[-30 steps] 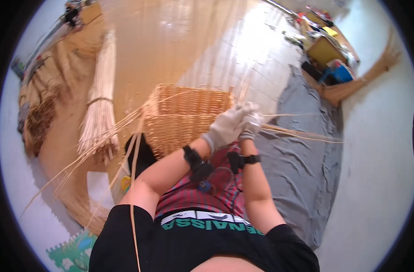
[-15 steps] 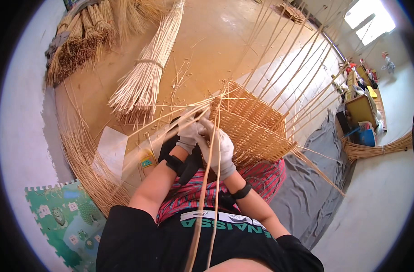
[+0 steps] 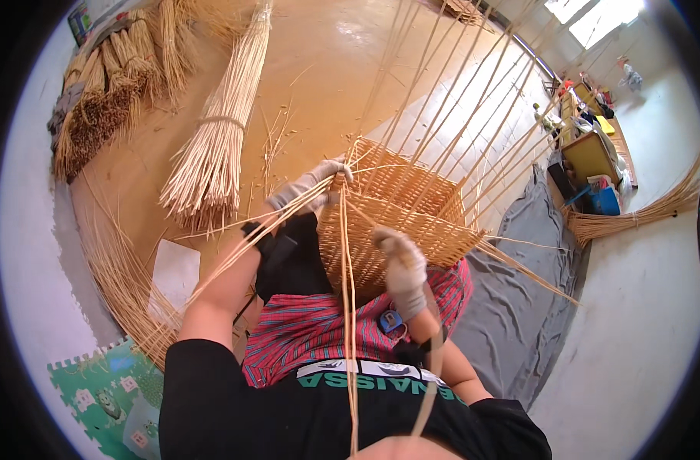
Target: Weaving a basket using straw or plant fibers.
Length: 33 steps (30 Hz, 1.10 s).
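Observation:
A half-woven wicker basket (image 3: 411, 222) rests on my lap, with long upright rods (image 3: 442, 100) rising from its far and right sides. My left hand (image 3: 313, 186), in a pale glove, is closed on the basket's near-left corner, where several weaving rods (image 3: 269, 222) come together and trail toward my left arm. My right hand (image 3: 403, 272), also gloved and slightly blurred, is closed around one willow rod that runs from that corner and trails down past my forearm. Two more rods (image 3: 348, 307) hang from the corner across my lap and shirt.
A big tied bundle of peeled rods (image 3: 219, 146) lies on the floor ahead, left of the basket. More bundles (image 3: 108, 100) stand by the left wall. A grey cloth (image 3: 503, 307) covers the floor at right, near a blue container (image 3: 601, 199). A blue tape measure (image 3: 390, 320) lies on my lap.
My hands, close together before, have separated: the right has drawn back down and right with a rod, while the left has shifted up and left at the corner. The view has moved slightly.

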### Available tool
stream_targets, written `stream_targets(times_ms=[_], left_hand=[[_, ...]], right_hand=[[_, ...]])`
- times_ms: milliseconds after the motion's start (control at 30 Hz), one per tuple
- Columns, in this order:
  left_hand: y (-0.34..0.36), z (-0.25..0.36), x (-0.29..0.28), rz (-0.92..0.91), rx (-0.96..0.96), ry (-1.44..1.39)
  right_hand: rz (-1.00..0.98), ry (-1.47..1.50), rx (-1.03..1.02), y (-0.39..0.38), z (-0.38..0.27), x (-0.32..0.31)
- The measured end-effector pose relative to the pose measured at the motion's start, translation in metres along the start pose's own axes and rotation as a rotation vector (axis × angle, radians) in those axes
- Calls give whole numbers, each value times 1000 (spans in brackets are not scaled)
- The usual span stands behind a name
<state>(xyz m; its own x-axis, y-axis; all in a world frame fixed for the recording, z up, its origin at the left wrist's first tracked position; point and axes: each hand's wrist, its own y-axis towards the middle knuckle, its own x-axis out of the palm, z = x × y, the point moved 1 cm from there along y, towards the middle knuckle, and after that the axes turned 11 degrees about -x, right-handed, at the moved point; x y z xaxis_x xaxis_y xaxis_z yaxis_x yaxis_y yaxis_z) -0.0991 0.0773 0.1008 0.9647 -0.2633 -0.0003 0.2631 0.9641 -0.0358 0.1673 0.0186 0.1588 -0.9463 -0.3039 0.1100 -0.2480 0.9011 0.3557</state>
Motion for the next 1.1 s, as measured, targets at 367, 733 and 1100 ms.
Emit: stream_targets(times_ms=[367,733,1100], left_hand=[[6,-11,58,509,71,-306],[-29,16,123,1079,89,57],[48,34,140,455,-443,210]], right_hand=[[-9,-798,-424,167,22,43],[489,35,85,3,73,-127],[-31,-1073,-613,120,18,-67]])
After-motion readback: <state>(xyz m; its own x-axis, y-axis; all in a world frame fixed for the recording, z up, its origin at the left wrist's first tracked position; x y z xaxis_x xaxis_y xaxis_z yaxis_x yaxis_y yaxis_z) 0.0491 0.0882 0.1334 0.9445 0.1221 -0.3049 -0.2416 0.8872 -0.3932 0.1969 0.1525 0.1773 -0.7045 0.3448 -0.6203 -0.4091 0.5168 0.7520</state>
